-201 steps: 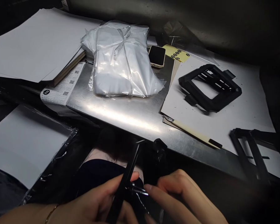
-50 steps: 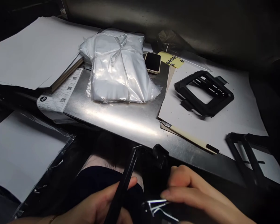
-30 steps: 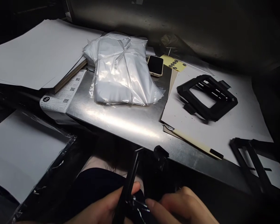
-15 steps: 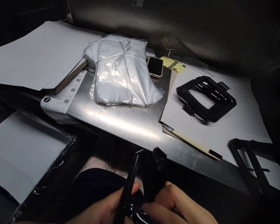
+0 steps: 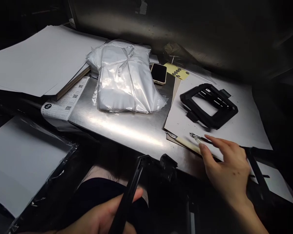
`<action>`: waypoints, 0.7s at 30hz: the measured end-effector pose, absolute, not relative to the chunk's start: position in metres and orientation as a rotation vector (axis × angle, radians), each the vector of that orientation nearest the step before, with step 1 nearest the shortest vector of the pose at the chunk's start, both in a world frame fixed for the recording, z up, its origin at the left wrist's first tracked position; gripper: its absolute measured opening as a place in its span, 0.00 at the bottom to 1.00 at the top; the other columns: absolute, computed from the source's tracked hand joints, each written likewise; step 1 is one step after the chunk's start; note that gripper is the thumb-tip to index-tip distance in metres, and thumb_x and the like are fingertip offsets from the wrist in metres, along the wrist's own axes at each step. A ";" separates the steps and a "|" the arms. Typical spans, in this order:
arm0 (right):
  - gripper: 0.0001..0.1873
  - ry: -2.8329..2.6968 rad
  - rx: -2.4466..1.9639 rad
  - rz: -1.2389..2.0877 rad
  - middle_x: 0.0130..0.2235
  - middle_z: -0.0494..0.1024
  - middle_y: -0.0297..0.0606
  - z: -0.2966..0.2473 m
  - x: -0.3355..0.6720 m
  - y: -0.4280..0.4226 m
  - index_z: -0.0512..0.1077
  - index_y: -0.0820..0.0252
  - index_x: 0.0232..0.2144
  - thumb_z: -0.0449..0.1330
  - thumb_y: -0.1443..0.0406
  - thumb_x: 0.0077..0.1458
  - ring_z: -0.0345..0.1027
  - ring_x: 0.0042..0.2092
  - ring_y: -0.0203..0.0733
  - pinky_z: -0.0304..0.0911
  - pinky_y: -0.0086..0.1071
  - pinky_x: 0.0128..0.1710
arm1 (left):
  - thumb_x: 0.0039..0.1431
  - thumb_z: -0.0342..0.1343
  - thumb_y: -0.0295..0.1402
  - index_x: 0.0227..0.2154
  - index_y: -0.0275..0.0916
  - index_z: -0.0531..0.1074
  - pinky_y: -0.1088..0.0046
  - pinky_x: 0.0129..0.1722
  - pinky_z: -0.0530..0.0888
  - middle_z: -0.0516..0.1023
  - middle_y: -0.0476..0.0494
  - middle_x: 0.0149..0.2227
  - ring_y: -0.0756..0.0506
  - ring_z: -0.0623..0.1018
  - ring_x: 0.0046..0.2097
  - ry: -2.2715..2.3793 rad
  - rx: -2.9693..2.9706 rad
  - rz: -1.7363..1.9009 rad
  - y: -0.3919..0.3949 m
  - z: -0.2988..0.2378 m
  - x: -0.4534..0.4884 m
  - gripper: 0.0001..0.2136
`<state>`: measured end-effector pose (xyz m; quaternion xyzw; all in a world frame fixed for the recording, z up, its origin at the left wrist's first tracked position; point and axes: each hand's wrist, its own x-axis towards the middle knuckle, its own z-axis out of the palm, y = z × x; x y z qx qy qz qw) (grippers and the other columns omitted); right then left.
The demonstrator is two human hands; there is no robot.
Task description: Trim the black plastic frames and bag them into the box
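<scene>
A single head-worn camera is looking forward and down from close above the person's lap, facing across the metal worktop (image 5: 127, 126) toward its dark back wall, taking in both hands at the lower edge.

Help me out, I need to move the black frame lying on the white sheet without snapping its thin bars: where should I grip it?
Judging by its shape, take the black frame by its thick outer border, probably the near-left side rail, coming from the front edge of the white sheet. The thin bars cross its far-right part, so hands should stay off there. It lies flat, so pinch the rail from above.
</scene>
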<state>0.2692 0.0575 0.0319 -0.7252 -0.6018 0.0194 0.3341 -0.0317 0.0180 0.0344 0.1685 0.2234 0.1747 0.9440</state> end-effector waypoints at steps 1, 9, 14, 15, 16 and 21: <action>0.13 -1.617 -1.906 0.073 0.40 0.65 0.43 0.027 0.273 0.060 0.70 0.55 0.39 0.52 0.60 0.53 0.55 0.47 0.60 0.48 0.53 0.44 | 0.41 0.62 0.41 0.55 0.46 0.56 0.76 0.32 0.63 0.71 0.52 0.27 0.52 0.72 0.27 0.461 0.343 0.359 0.019 0.035 -0.032 0.36; 0.12 -1.819 -1.631 0.212 0.38 0.64 0.37 0.065 0.215 0.032 0.68 0.49 0.40 0.50 0.67 0.54 0.63 0.38 0.41 0.63 0.34 0.32 | 0.42 0.62 0.41 0.56 0.44 0.52 0.76 0.31 0.63 0.74 0.48 0.31 0.52 0.73 0.29 0.466 0.320 0.370 0.020 0.040 -0.028 0.38; 0.07 -2.238 -1.203 0.288 0.25 0.66 0.32 0.078 0.169 0.022 0.70 0.56 0.29 0.59 0.72 0.47 0.61 0.27 0.31 0.62 0.23 0.23 | 0.41 0.62 0.41 0.55 0.43 0.54 0.78 0.29 0.62 0.74 0.50 0.29 0.53 0.72 0.27 0.451 0.316 0.359 0.020 0.038 -0.022 0.37; 0.06 -2.238 -1.177 0.301 0.25 0.67 0.33 0.076 0.166 0.023 0.71 0.58 0.29 0.60 0.73 0.46 0.61 0.29 0.32 0.62 0.24 0.24 | 0.40 0.63 0.41 0.55 0.42 0.54 0.79 0.28 0.62 0.74 0.50 0.29 0.53 0.72 0.27 0.446 0.313 0.357 0.019 0.038 -0.021 0.38; 0.06 -2.234 -1.155 0.309 0.26 0.69 0.34 0.075 0.163 0.024 0.72 0.60 0.29 0.59 0.73 0.46 0.60 0.30 0.33 0.63 0.25 0.25 | 0.39 0.63 0.41 0.54 0.41 0.55 0.80 0.27 0.62 0.74 0.50 0.29 0.54 0.71 0.27 0.443 0.308 0.354 0.019 0.038 -0.021 0.37; 0.08 -2.266 -1.061 0.314 0.29 0.75 0.36 0.070 0.159 0.024 0.73 0.65 0.34 0.59 0.73 0.48 0.59 0.30 0.35 0.61 0.30 0.26 | 0.46 0.58 0.43 0.52 0.40 0.58 0.82 0.23 0.60 0.73 0.50 0.26 0.55 0.69 0.24 0.453 0.261 0.331 0.016 0.035 -0.020 0.30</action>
